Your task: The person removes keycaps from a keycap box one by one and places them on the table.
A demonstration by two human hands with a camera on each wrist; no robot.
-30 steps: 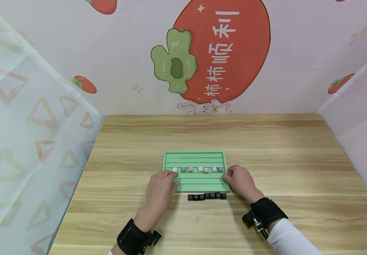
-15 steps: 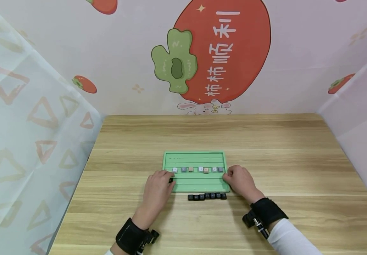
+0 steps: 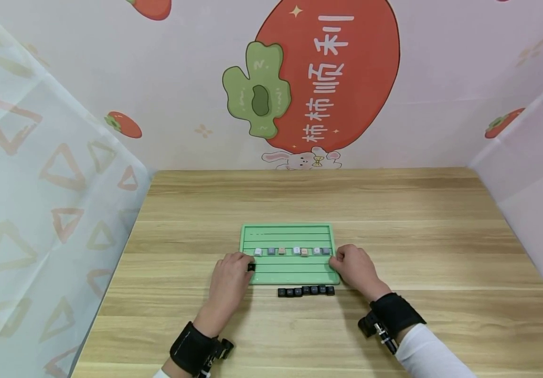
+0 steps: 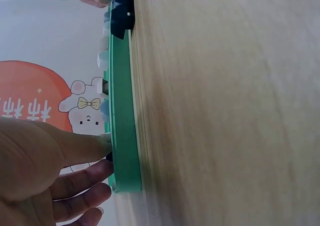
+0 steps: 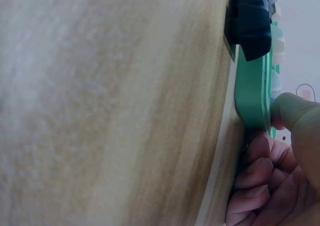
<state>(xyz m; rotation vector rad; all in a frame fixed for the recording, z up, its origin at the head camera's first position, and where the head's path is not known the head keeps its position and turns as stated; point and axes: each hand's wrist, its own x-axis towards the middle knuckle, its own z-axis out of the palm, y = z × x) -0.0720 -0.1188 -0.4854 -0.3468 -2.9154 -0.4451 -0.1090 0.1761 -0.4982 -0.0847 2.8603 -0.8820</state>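
Note:
A green grooved board (image 3: 290, 276) lies flat on the table. At its left end my left hand (image 3: 230, 278) pinches a small black keycap (image 3: 251, 266) between thumb and fingers, low over a groove; in the left wrist view the hand mostly hides it. My right hand (image 3: 358, 268) holds the board's right edge, the thumb on top and the curled fingers against the side, as the right wrist view shows. Across the board's middle groove sits a spaced row of white, grey and tan keycaps, among them a white keycap (image 3: 258, 252) nearest my left hand.
Several black keycaps (image 3: 306, 291) stand in a row on the wooden table (image 3: 299, 336), just in front of the board's near edge. A printed backdrop (image 3: 181, 79) rises behind the table, with patterned sheets along both sides.
My left hand has slid a little left along the board towards its left edge, and the black keycap in its fingers has come into sight. The right hand has stayed in place.

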